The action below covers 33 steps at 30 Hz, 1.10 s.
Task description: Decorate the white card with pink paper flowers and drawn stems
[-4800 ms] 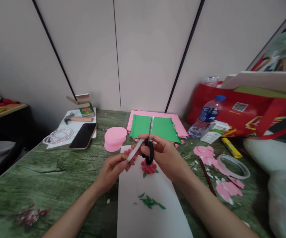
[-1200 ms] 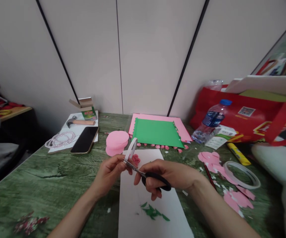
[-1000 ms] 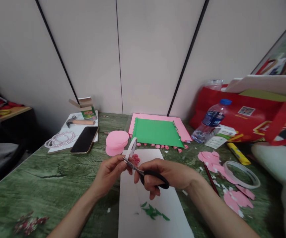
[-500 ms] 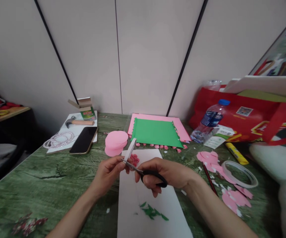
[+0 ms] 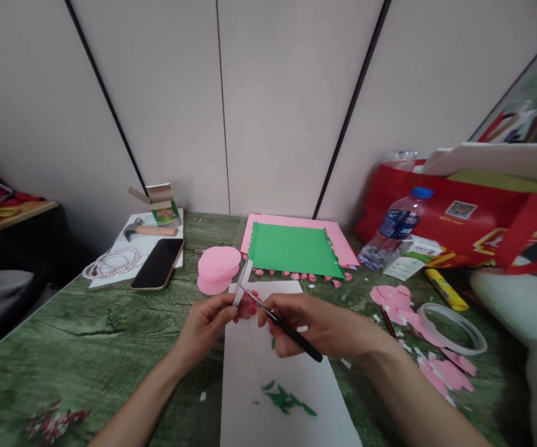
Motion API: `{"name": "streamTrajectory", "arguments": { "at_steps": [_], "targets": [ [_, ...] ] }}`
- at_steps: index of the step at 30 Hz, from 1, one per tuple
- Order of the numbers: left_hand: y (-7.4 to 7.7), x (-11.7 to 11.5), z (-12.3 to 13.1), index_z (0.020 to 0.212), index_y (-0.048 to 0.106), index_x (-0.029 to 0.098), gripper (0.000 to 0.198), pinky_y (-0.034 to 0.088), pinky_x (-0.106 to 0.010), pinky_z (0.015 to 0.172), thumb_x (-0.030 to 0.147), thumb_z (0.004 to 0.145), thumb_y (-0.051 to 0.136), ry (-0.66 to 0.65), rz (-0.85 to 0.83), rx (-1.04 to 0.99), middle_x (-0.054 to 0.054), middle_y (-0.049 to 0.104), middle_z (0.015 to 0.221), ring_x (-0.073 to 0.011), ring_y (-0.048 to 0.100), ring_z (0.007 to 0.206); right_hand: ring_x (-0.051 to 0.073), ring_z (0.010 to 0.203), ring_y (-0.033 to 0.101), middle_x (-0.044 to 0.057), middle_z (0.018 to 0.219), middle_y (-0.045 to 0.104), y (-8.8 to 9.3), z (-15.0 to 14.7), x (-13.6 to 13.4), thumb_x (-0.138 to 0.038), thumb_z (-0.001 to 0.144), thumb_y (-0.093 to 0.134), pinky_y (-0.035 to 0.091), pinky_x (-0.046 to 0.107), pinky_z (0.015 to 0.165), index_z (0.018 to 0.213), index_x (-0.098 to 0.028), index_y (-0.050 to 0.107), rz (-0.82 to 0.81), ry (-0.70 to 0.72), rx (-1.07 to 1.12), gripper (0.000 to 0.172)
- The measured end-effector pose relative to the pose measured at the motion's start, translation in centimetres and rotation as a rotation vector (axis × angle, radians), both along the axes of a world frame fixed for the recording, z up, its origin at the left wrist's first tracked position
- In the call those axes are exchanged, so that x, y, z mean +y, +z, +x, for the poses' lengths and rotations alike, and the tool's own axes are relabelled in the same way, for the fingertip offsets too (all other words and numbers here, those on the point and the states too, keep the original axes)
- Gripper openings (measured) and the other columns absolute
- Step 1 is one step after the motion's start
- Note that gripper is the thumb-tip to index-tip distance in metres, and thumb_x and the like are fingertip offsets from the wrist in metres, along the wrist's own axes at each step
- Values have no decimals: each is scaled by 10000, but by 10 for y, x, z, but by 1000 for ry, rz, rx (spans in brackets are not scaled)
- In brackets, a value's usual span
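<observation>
My left hand [image 5: 213,318] pinches a narrow white strip [image 5: 246,279] that sticks up from the fingertips. In my right hand [image 5: 308,323] is a pair of scissors with black handles [image 5: 298,340]. Their blades point up and left, reaching across the strip; whether they touch it I cannot tell. Small pink curled pieces [image 5: 253,303] show just beyond my left fingers, partly hidden. Both hands are above a white paper sheet [image 5: 244,372], where green paper leaves [image 5: 287,398] lie toward the near end.
Pink paper ovals [image 5: 218,267] are stacked left of the sheet. Behind lies green paper [image 5: 291,248] edged with pink pieces. A phone [image 5: 157,264] and hammer [image 5: 151,230] sit left. Right are a bottle [image 5: 396,226], glue stick [image 5: 446,289], tape roll [image 5: 477,338] and pink scraps [image 5: 390,297].
My right hand has turned the scissors, so the handles now slope down to the right and the blades reach higher along the strip. My left hand stays nearly still.
</observation>
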State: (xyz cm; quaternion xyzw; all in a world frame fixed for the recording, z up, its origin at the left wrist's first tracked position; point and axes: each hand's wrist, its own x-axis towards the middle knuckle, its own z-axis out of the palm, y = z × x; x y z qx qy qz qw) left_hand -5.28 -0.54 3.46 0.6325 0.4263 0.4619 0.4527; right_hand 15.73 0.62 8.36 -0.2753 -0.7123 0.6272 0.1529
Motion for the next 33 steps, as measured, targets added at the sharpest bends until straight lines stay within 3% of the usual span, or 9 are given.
{"name": "streamTrajectory", "arguments": {
  "at_steps": [7, 12, 18, 23, 33],
  "targets": [
    [-12, 4, -2, 670, 653, 133, 358, 395, -231, 565, 478, 753, 602, 14, -75, -233, -19, 597, 579, -126, 505, 567, 79, 642, 395, -33, 752, 462, 6, 4, -3, -283, 756, 655, 325, 204, 566, 942, -188, 521, -32, 7, -15, 248],
    [-11, 4, -2, 686, 671, 123, 398, 419, -249, 589, 519, 716, 633, 15, -102, -297, -40, 614, 618, -144, 523, 607, 69, 603, 397, -44, 698, 470, 8, 2, -4, -271, 772, 635, 326, 195, 539, 953, -187, 526, -40, 17, -45, 228],
    [-8, 3, -4, 709, 673, 139, 362, 416, -248, 615, 493, 743, 606, -6, -70, -98, -29, 623, 655, -146, 520, 631, 70, 608, 423, -38, 697, 486, 7, -3, -3, -270, 770, 635, 346, 202, 547, 929, -176, 532, -60, 20, 33, 212],
    [-6, 0, -2, 688, 692, 153, 319, 375, -221, 552, 428, 784, 562, -79, 18, 152, -15, 629, 623, -132, 505, 578, 69, 583, 417, -40, 677, 489, -1, -10, -1, -428, 778, 618, 350, 214, 546, 944, -178, 564, -56, -23, 125, 305],
    [-3, -1, 0, 697, 707, 164, 258, 399, -233, 588, 336, 802, 546, -151, 93, 192, -36, 674, 710, -153, 548, 627, 53, 543, 386, -52, 636, 475, -4, -10, 1, -350, 752, 667, 350, 185, 505, 946, -173, 599, -68, -108, 192, 272]
  ]
}}
